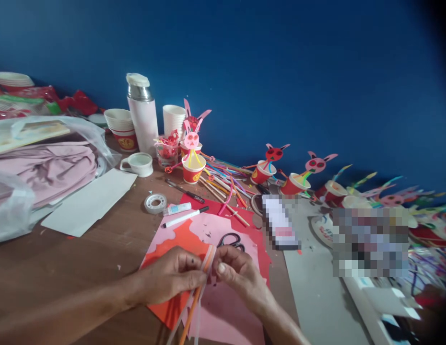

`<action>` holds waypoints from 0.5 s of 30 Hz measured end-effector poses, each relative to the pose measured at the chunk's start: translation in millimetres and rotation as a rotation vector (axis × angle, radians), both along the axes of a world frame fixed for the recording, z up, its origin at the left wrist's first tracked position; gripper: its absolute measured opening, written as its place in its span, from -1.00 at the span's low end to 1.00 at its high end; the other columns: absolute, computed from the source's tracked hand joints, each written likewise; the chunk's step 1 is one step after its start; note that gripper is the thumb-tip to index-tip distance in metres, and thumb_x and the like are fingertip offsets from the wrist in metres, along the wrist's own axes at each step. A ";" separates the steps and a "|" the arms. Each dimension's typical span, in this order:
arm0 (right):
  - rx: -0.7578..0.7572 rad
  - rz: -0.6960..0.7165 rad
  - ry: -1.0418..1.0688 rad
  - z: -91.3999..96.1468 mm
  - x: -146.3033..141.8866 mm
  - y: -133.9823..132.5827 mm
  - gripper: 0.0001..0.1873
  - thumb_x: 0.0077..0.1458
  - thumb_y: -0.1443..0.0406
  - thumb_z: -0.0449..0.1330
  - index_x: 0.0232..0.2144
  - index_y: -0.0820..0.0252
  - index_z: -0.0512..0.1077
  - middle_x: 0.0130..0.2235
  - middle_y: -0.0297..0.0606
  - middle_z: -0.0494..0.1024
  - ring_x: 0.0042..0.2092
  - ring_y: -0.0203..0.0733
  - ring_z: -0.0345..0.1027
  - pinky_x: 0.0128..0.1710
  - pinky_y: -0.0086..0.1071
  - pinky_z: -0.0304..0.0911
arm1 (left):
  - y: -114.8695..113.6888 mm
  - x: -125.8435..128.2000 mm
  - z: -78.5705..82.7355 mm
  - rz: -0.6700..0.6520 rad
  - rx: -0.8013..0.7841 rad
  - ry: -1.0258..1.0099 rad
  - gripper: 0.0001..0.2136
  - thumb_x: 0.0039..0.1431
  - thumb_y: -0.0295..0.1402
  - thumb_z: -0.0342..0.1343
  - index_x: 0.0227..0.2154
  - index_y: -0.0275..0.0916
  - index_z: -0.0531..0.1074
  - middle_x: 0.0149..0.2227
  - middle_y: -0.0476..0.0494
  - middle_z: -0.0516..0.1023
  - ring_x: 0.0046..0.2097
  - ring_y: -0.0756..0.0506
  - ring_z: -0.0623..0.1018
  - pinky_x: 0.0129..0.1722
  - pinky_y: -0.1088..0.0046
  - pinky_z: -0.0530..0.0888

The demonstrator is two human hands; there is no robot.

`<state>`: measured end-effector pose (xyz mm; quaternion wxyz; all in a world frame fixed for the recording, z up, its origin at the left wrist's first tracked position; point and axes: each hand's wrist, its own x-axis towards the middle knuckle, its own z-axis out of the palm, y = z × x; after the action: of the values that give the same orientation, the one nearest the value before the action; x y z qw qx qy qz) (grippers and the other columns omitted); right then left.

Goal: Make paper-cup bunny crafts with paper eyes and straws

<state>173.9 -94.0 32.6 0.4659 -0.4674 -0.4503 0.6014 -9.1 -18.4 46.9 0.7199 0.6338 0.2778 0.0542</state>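
Observation:
My left hand (169, 273) pinches a small bundle of thin orange and whitish strips (189, 322), which hang toward the bottom of the view. My right hand (240, 275) has its fingers curled in a pinch against the bundle's upper part. Whether the strips are straws or sticks is hard to make out. Beneath both hands lie orange paper (158, 287) and pink paper (232, 316), partly cut. Black-handled scissors (232, 239) rest just beyond my right hand. A white marker (183, 218), a glue stick (177, 209) and a tape roll (155, 203) lie past the papers.
Paper-cup rabbit figures (193, 165) stand along the blue wall, with loose colored sticks (223, 184) beside them. A phone (280, 223) lies at right. Left are a thermos (143, 115), a lid cup (140, 164), white card (91, 201) and a plastic bag (10, 206).

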 end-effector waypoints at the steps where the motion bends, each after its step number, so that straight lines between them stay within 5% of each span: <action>1: -0.003 -0.016 0.001 -1.1 -2.2 0.3 -0.72 0.04 0.13 0.26 -0.36 0.25 0.45 -0.46 -0.32 0.43 -0.42 -0.34 0.27 -0.40 -0.46 0.18 | -1.7 0.4 -0.5 -0.002 0.025 0.001 -0.76 0.07 -0.22 0.05 -0.56 -0.31 0.36 -0.58 0.06 0.20 -0.50 0.05 0.20 -0.49 0.55 0.16; 15: 0.042 -0.066 -0.079 5.0 -9.5 1.2 -0.86 0.09 0.29 0.18 -0.47 0.24 0.43 -0.54 -0.38 0.39 -0.47 -0.35 0.27 -0.43 -0.47 0.19 | -5.4 1.7 -2.9 -0.039 -0.019 0.084 -0.62 0.08 -0.03 0.03 -0.56 -0.29 0.31 -0.63 0.08 0.19 -0.58 0.07 0.18 -0.56 0.55 0.12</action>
<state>164.3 -92.9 37.6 0.4771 -0.4957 -0.4652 0.5571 -7.3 -23.8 44.0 0.7144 0.6340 0.2959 0.0111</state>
